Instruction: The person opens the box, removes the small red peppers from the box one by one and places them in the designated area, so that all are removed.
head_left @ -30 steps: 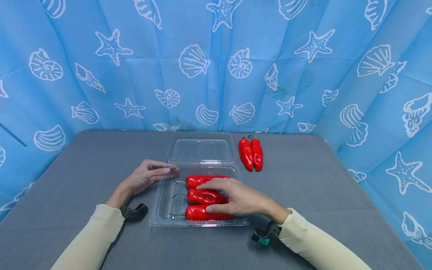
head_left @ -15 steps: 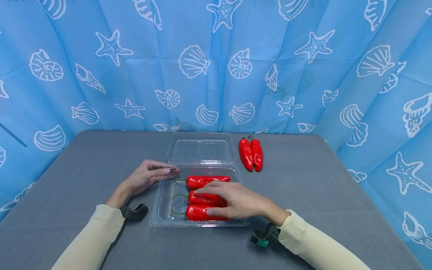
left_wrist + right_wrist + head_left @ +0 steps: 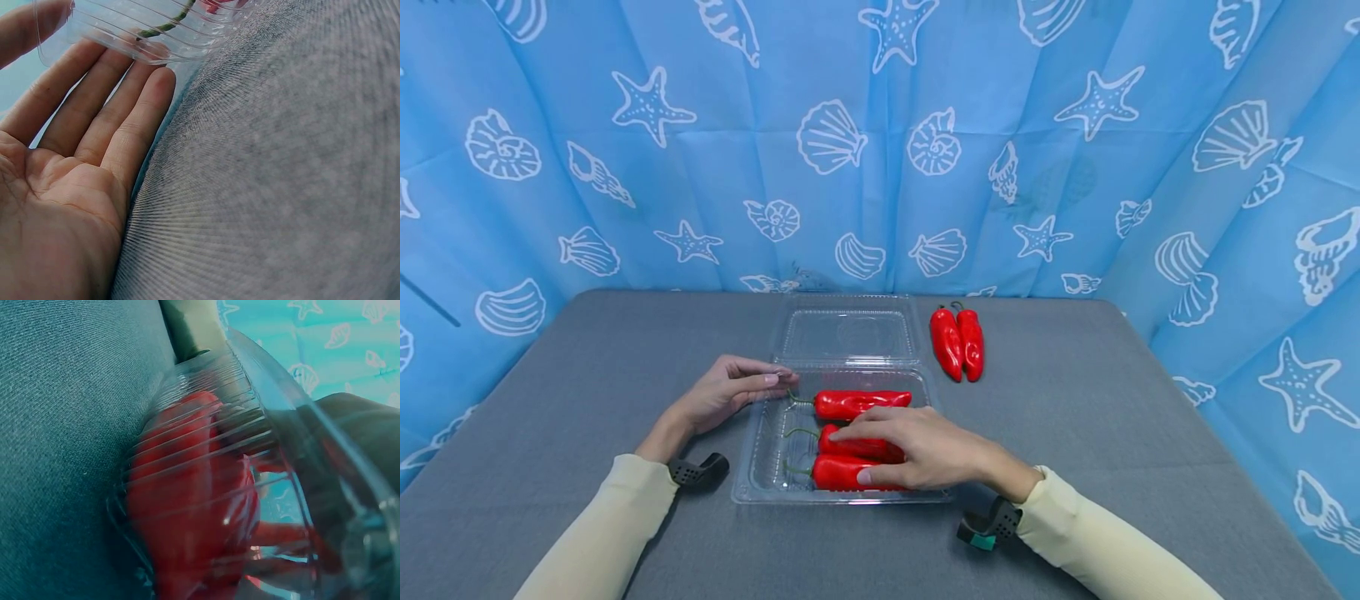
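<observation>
A clear plastic clamshell container [image 3: 771,467] stands open before me, its lid [image 3: 850,333] laid back. Three long red peppers lie across it: a far one [image 3: 857,403], a middle one [image 3: 850,445] and a near one [image 3: 837,472]. My left hand [image 3: 726,393] pinches the container's far left corner, thumb over the rim and fingers against the outside wall [image 3: 150,50]. My right hand [image 3: 928,448] reaches in from the right. Its index finger lies along the middle pepper and its thumb on the near one, hiding their right ends. The other fingers are hidden.
Two more red peppers [image 3: 957,343] lie side by side to the right of the lid. The grey cloth-covered table [image 3: 1120,417] reaches back to a blue curtain [image 3: 880,208] with shell and starfish prints.
My right hand has shifted slightly toward me, and the middle pepper has moved with it against the near one. The far pepper is more exposed. The left hand has stayed put.
</observation>
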A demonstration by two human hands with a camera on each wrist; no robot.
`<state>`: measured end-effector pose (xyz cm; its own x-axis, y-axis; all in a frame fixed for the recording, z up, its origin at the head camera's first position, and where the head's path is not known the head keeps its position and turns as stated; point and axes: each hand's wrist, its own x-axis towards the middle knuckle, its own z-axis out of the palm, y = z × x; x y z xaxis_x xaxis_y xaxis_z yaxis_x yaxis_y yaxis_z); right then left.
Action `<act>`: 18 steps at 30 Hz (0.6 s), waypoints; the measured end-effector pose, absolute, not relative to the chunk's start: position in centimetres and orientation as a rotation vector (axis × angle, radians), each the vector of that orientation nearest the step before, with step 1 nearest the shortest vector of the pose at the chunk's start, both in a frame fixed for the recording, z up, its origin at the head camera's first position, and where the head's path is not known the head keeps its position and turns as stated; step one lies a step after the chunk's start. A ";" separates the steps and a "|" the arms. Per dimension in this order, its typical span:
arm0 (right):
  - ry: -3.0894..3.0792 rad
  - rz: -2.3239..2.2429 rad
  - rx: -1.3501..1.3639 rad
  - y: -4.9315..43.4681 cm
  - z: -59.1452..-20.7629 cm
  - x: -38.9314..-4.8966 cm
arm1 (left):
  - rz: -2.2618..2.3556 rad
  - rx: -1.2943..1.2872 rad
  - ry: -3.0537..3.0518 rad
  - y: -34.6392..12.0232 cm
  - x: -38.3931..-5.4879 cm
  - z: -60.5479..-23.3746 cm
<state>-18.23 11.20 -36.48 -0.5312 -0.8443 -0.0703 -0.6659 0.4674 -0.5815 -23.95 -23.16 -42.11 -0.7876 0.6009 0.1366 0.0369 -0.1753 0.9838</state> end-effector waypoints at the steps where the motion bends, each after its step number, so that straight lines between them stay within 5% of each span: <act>1: 2.370 -0.714 -1.272 11.2 -36.5 -18.2 | 2.021 0.729 1.713 -23.2 -24.0 -42.1; 18: 2.365 -0.760 -1.281 11.2 -36.6 -18.1 | 2.022 0.734 1.709 -23.2 -23.9 -42.1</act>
